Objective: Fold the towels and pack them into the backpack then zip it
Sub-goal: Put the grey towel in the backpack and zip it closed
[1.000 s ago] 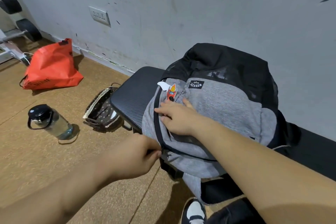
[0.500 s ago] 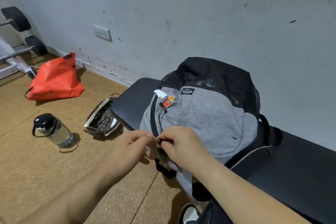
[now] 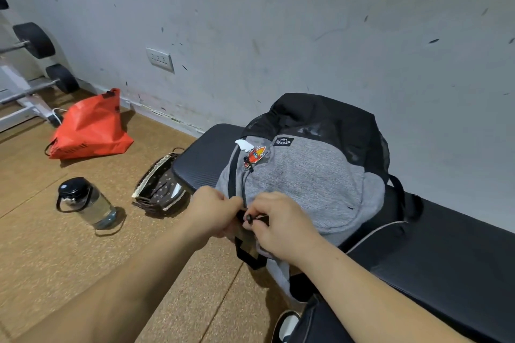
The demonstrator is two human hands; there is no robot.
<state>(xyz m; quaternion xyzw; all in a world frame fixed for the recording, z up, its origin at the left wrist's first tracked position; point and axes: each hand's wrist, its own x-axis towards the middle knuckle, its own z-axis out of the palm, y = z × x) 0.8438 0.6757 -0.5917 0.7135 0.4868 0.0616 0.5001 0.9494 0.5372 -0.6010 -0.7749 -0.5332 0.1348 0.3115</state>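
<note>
A grey and black backpack (image 3: 306, 172) lies on a black padded bench (image 3: 446, 253) by the wall, bulging, with a flame-shaped charm near its top. My left hand (image 3: 211, 210) pinches the bag's fabric at the near edge. My right hand (image 3: 278, 221) pinches a small black zipper pull (image 3: 248, 219) right beside it. The two hands almost touch. No towels are visible; the bag's inside is hidden.
On the cork floor to the left lie a clear water bottle with a black lid (image 3: 86, 203), a brown dotted pouch (image 3: 161, 189) against the bench end, and an orange bag (image 3: 89, 128). Barbell weights (image 3: 36, 42) stand at the far left. A shoe (image 3: 284, 326) shows below.
My right hand came off the top of the backpack down to its near edge and met my left hand at the zipper pull. The camera view pulled back and tilted up.
</note>
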